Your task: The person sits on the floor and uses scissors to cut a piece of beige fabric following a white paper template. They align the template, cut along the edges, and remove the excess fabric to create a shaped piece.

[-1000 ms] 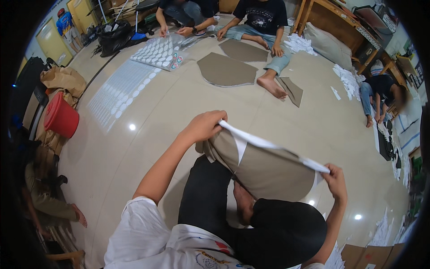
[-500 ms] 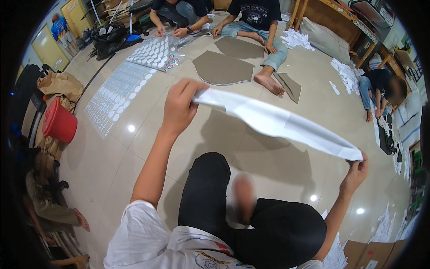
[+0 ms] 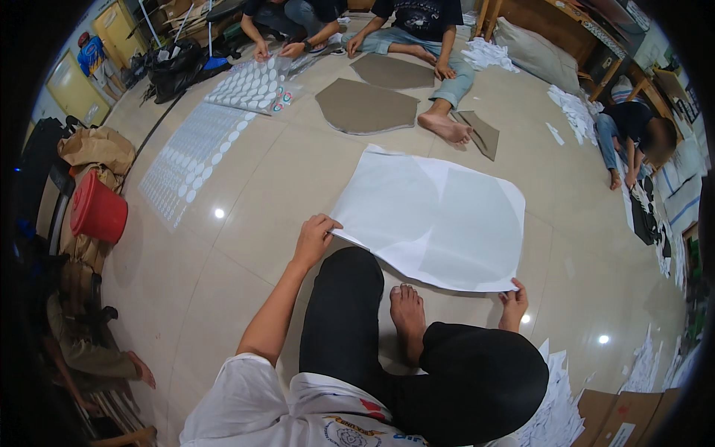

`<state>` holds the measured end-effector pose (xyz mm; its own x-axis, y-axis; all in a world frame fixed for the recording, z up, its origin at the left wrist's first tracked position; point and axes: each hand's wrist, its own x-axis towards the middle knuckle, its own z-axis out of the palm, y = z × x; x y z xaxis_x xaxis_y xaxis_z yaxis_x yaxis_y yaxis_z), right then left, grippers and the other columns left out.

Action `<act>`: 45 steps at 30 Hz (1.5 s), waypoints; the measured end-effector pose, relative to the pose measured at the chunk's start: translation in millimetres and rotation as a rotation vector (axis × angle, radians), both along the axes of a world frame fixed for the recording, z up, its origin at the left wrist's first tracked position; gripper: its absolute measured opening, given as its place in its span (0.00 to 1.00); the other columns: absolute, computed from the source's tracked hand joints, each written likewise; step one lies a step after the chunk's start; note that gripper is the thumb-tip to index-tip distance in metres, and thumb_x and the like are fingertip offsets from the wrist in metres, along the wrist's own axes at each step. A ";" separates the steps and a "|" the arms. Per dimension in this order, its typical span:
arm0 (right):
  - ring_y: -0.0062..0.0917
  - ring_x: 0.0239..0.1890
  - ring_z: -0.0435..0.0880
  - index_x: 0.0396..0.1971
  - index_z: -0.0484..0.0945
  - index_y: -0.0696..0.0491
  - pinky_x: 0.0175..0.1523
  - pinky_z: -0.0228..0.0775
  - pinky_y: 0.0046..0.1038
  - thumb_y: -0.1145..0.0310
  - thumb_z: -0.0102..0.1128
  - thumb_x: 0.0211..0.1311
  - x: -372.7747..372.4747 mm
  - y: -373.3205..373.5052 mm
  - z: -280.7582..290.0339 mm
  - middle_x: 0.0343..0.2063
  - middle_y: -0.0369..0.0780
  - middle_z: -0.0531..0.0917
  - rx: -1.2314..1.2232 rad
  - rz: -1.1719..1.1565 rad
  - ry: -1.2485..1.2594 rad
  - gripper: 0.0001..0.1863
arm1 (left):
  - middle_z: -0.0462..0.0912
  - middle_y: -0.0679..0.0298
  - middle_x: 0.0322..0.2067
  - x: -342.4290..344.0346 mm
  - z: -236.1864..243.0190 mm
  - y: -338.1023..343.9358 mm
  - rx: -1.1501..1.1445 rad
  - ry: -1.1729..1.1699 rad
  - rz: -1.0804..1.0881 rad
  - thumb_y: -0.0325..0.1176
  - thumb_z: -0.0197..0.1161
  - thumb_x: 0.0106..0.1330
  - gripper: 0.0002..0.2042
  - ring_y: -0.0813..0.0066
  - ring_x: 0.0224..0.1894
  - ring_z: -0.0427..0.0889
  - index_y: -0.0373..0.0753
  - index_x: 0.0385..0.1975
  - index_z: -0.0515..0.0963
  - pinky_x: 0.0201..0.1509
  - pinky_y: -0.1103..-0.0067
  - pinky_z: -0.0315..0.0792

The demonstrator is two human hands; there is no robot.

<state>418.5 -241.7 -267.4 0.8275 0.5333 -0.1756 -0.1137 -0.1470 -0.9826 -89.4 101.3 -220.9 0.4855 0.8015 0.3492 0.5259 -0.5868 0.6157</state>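
A large white sheet (image 3: 454,212) with pale grey-blue shapes on it is spread out over the tiled floor in front of my knees. My left hand (image 3: 316,240) pinches its near left corner. At the near right corner, my right hand (image 3: 513,304) grips the edge between thumb and fingers. The near edge sags a little between the two hands. Whether the whole sheet rests on the floor, I cannot tell.
Beyond the sheet lie brown cut panels (image 3: 365,106), beside a seated person's bare foot (image 3: 445,128). A clear sheet with white discs (image 3: 186,160) lies at left, near a red bucket (image 3: 99,208). Paper scraps (image 3: 551,413) and a cardboard box (image 3: 625,419) are at lower right.
The sheet, earlier stretched up in the air and seen nearly edge-on, has come down and now faces up. Both my hands have moved lower and nearer, still gripping it.
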 end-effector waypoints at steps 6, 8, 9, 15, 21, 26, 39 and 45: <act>0.23 0.38 0.85 0.58 0.85 0.56 0.45 0.79 0.27 0.79 0.63 0.71 -12.1 6.9 -41.3 0.41 0.38 0.88 -0.293 0.019 -0.072 0.18 | 0.84 0.61 0.45 -9.7 -78.2 -2.5 -0.030 0.127 0.089 0.22 0.72 0.62 0.14 0.54 0.54 0.82 0.46 0.46 0.87 0.62 0.58 0.74; 0.27 0.39 0.85 0.57 0.85 0.58 0.47 0.80 0.30 0.77 0.65 0.70 -12.3 10.1 -46.7 0.43 0.41 0.88 -0.344 0.041 -0.290 0.17 | 0.83 0.59 0.47 -6.8 -90.1 -5.3 -0.028 0.114 0.132 0.23 0.72 0.63 0.14 0.53 0.56 0.81 0.45 0.47 0.86 0.63 0.58 0.73; 0.29 0.40 0.86 0.57 0.85 0.59 0.49 0.80 0.31 0.77 0.66 0.69 -21.4 13.0 -49.7 0.44 0.43 0.88 -0.374 0.059 -0.389 0.18 | 0.83 0.59 0.47 -10.4 -94.4 -10.5 -0.022 0.110 0.153 0.22 0.71 0.63 0.14 0.52 0.57 0.80 0.45 0.48 0.86 0.63 0.58 0.73; 0.36 0.44 0.85 0.55 0.86 0.59 0.52 0.79 0.36 0.72 0.74 0.66 -39.5 16.1 -63.9 0.44 0.46 0.85 -0.459 0.168 -0.883 0.19 | 0.81 0.54 0.51 -8.3 -99.1 -27.9 -0.002 0.087 0.271 0.21 0.69 0.60 0.14 0.47 0.58 0.79 0.41 0.46 0.83 0.63 0.55 0.73; 0.35 0.37 0.83 0.44 0.87 0.59 0.48 0.78 0.39 0.72 0.75 0.65 -45.4 16.6 -77.8 0.36 0.45 0.85 -0.491 -0.016 -0.774 0.11 | 0.80 0.50 0.56 -13.7 -100.3 -28.1 0.068 0.051 0.363 0.20 0.68 0.59 0.12 0.44 0.60 0.78 0.40 0.41 0.79 0.62 0.52 0.74; 0.26 0.30 0.78 0.41 0.86 0.58 0.41 0.75 0.33 0.76 0.72 0.62 -50.8 10.5 -76.5 0.28 0.38 0.81 -0.461 -0.062 -0.636 0.08 | 0.80 0.51 0.54 -18.6 -101.5 -34.3 -0.082 0.097 0.515 0.20 0.67 0.59 0.12 0.45 0.59 0.78 0.39 0.41 0.78 0.61 0.53 0.73; 0.17 0.31 0.70 0.42 0.88 0.55 0.37 0.66 0.26 0.78 0.69 0.57 -47.0 -7.9 -71.5 0.28 0.29 0.72 -0.299 -0.056 -0.314 0.12 | 0.79 0.53 0.49 -21.7 -104.2 -40.6 -0.095 0.081 0.620 0.26 0.67 0.68 0.09 0.48 0.55 0.80 0.41 0.47 0.81 0.60 0.56 0.75; 0.17 0.32 0.73 0.47 0.89 0.58 0.41 0.69 0.22 0.81 0.70 0.53 -54.1 -11.9 -68.7 0.30 0.30 0.75 -0.335 0.047 -0.187 0.18 | 0.79 0.53 0.48 -29.8 -102.8 -40.7 -0.195 0.003 0.582 0.26 0.67 0.71 0.07 0.53 0.46 0.84 0.41 0.46 0.83 0.53 0.61 0.80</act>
